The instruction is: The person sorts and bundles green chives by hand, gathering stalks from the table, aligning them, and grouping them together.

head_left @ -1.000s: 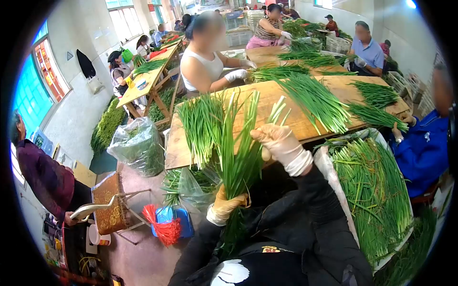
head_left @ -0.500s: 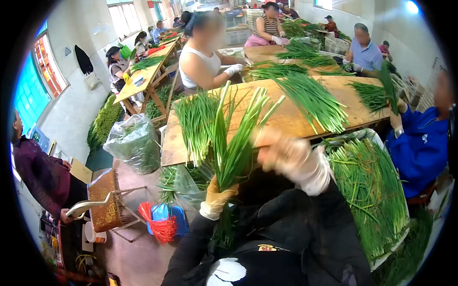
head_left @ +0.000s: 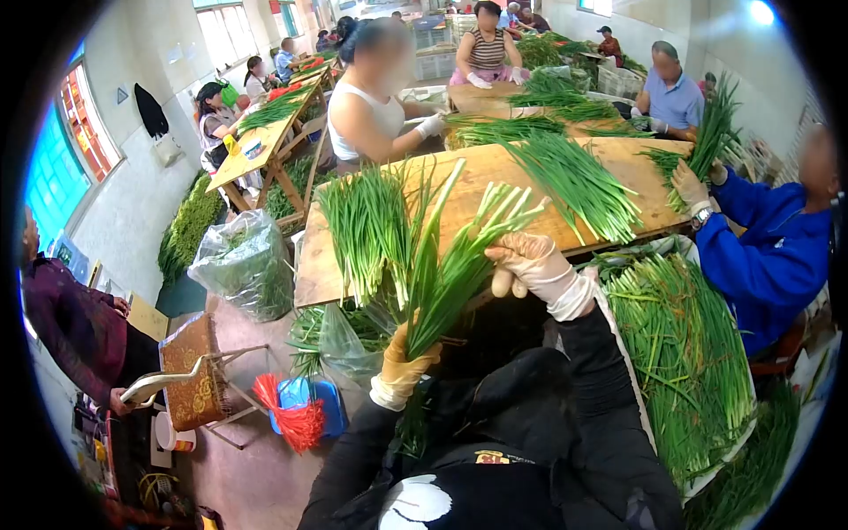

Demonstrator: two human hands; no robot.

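The left hand [head_left: 404,364] grasps a green bunch [head_left: 450,291] just before the surface [head_left: 322,281]; the right hand [head_left: 534,269] curls by its pale ends, any grip unclear; seemingly mid-sorting, the next move wants a steady left hold, selective right pinch.

Green stalks [head_left: 452,276] upright in the gloved left hand [head_left: 405,360].

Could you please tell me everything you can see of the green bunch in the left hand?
The bunch has long, slender green leaves and paler stalk ends. Gripped low by the gloved left hand, it fans upward, leaning right, with darker leaves hanging below. The right hand is beside its pale ends; contact is unclear.
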